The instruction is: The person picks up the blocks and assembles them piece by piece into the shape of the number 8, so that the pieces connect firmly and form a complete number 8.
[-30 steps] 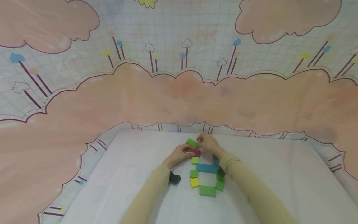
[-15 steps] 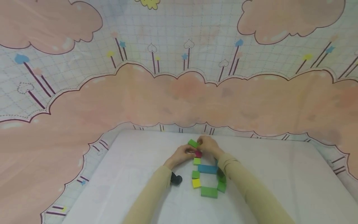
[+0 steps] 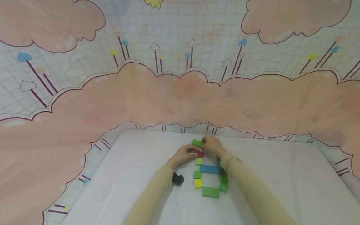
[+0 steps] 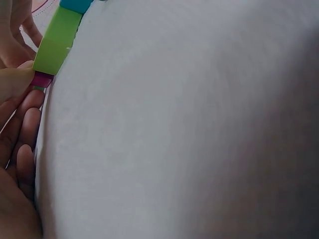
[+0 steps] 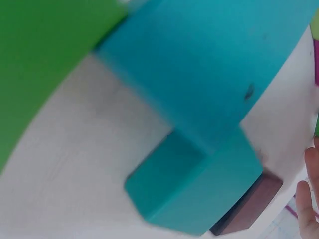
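Note:
In the head view my left hand (image 3: 182,155) pinches a magenta block (image 3: 200,154) between thumb and fingers. The left wrist view shows the thumb against this magenta block (image 4: 42,79), beside a lime-green block (image 4: 54,42). My right hand (image 3: 212,146) holds the right end of a green block (image 3: 197,143), which lies at a slant just beyond the magenta one. Its fingertips (image 5: 305,199) appear at the right edge of the right wrist view. Below the magenta block sits a lime block (image 3: 199,161), and a long blue block (image 3: 209,169) lies crosswise.
More blocks form a loop on the white table (image 3: 126,175): a green block (image 3: 197,174), a yellow block (image 3: 198,183), a long green block (image 3: 211,192) and green ones at right, partly under the sleeve. A black rounded object (image 3: 178,179) is by the left wrist.
My right hand has come down to the green block, and that block has shifted slightly right, over the magenta one. My left hand stays at the magenta block.

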Demonstrator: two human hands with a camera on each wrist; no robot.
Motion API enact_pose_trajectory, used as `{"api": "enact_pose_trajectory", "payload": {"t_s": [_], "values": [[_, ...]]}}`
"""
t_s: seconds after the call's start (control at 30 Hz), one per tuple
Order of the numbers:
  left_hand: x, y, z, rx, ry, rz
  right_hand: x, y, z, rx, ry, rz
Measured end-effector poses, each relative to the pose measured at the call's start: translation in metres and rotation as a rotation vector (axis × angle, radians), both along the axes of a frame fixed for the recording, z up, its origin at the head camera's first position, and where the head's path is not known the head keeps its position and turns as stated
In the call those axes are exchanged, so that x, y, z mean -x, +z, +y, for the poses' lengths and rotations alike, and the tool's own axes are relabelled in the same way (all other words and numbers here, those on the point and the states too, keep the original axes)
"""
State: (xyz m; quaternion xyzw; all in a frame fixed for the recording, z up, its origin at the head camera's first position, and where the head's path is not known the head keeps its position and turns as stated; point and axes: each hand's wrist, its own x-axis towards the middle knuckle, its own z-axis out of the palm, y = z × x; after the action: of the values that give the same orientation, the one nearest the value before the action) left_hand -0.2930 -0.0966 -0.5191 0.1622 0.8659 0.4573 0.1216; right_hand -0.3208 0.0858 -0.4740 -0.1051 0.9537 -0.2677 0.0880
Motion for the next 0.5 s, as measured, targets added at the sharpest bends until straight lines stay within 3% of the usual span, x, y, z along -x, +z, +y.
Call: {"api": "enact_pose_trajectory", "payload": {"t_s": [0.5], "values": [[0.0,0.0,0.001,-0.003,0.014,-0.012,-0.001,0.002,0.019,-0.05,-0.001,0.013]]}}
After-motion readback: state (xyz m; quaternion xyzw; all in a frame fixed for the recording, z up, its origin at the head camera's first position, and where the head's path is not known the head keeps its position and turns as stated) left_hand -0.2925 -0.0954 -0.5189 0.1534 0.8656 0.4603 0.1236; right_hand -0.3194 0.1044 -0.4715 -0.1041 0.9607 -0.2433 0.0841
